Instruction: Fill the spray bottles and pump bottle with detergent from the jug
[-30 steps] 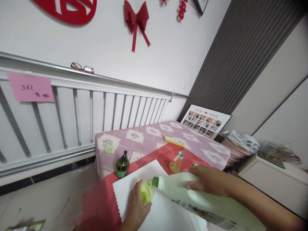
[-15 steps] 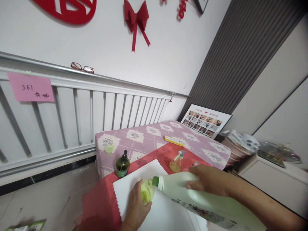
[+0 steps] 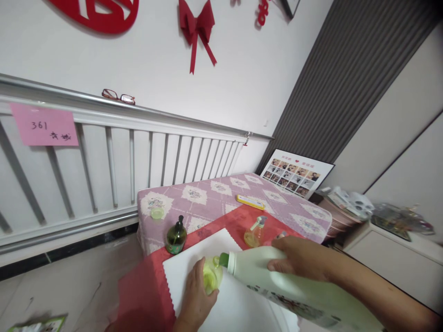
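Observation:
My right hand [image 3: 299,263] grips a large pale green detergent jug [image 3: 277,288], tilted on its side with its green spout pointing left. The spout meets the mouth of a small round yellow-green bottle [image 3: 211,275] that stands on a white cloth [image 3: 194,258]. My left hand [image 3: 195,297] is wrapped round that small bottle from below and the left. The jug's lower end runs out of the picture at the bottom right.
On the table sit a dark green pump bottle [image 3: 176,237], a small yellow spray bottle [image 3: 254,233], a green cap [image 3: 157,212] and a yellow flat box [image 3: 249,202]. A red cloth [image 3: 145,290] lies over a pink patterned tablecloth [image 3: 214,191]. White railing and a framed photo sheet [image 3: 295,174] stand behind.

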Available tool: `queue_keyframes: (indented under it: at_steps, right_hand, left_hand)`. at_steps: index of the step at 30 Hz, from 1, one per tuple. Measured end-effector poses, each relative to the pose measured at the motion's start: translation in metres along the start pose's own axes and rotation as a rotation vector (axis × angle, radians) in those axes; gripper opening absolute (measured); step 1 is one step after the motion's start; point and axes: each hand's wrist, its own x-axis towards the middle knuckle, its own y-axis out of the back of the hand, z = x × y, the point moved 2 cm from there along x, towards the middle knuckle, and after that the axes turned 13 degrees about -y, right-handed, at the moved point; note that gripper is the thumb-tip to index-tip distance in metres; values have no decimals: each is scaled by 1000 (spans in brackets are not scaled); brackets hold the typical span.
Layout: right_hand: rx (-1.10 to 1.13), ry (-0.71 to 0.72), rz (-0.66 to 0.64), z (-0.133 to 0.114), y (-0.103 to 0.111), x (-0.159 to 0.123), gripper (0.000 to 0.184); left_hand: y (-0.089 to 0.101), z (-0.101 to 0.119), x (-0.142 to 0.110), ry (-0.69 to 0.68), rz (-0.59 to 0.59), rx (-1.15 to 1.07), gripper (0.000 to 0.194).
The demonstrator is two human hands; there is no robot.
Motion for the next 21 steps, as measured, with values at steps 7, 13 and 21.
queue_keyframes:
  at_steps: [7, 13, 21]
  right_hand:
    - [-1, -6, -5, -4, 2, -2, 34]
    - [6, -10, -12, -6, 4, -5, 35]
    - [-11, -20, -25, -8, 5, -6, 35]
  left_hand:
    - [2, 1, 1, 10, -2, 4, 88]
    - [0, -1, 0, 14, -4, -5, 89]
    - [0, -1, 1, 4, 9, -36, 89]
